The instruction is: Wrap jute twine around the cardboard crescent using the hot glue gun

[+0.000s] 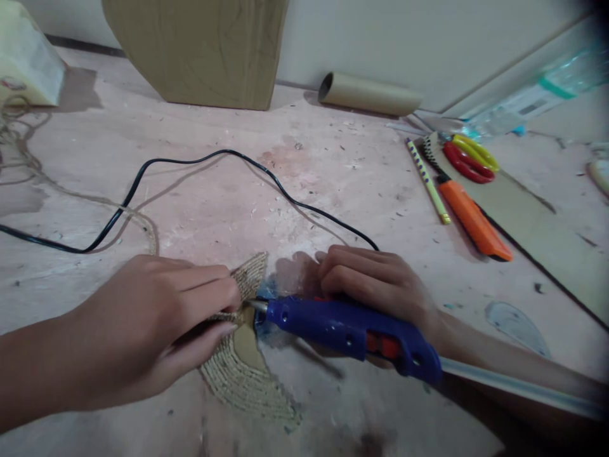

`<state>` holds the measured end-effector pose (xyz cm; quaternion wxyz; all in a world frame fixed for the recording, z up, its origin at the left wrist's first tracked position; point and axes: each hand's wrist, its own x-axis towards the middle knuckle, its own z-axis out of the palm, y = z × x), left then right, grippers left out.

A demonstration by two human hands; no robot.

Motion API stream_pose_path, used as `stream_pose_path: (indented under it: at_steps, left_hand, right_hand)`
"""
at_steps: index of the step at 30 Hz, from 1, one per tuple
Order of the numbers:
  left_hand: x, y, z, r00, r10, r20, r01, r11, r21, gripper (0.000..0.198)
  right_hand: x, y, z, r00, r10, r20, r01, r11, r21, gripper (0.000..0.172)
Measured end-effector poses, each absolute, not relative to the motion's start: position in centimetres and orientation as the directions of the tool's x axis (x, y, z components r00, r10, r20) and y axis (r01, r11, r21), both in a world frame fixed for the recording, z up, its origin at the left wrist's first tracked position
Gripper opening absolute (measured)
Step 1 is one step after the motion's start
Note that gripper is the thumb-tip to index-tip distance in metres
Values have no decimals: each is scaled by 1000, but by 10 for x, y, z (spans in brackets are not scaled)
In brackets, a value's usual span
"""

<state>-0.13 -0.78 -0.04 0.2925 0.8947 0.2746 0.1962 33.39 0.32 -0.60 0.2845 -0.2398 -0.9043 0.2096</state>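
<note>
Trailing from far left, loose twine (71, 192) crosses a black cord (228, 152) on the pinkish tabletop (200, 209) and passes behind the left hand (166, 317). That hand is pinching a crescent-shaped cardboard piece (245, 381), faced with rows of twine, at the table's front. The metal nozzle (259, 305) of a blue glue gun (323, 324) sits at its bare inner part; from where I stand, contact cannot be confirmed. The right hand (375, 279) is curled around the gun's mostly hidden grip. Farther right: a dotted pencil (427, 181), scissors (476, 171) and an orange-handled tool (476, 219).
</note>
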Motion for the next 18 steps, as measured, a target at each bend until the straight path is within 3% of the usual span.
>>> stream_pose_path:
  at_steps: [18]
  left_hand:
    - [-1,-5,1,772,606,192,383,-685,620,21]
  right_hand:
    - [336,6,5,-724,594,351,358,758,-545,38]
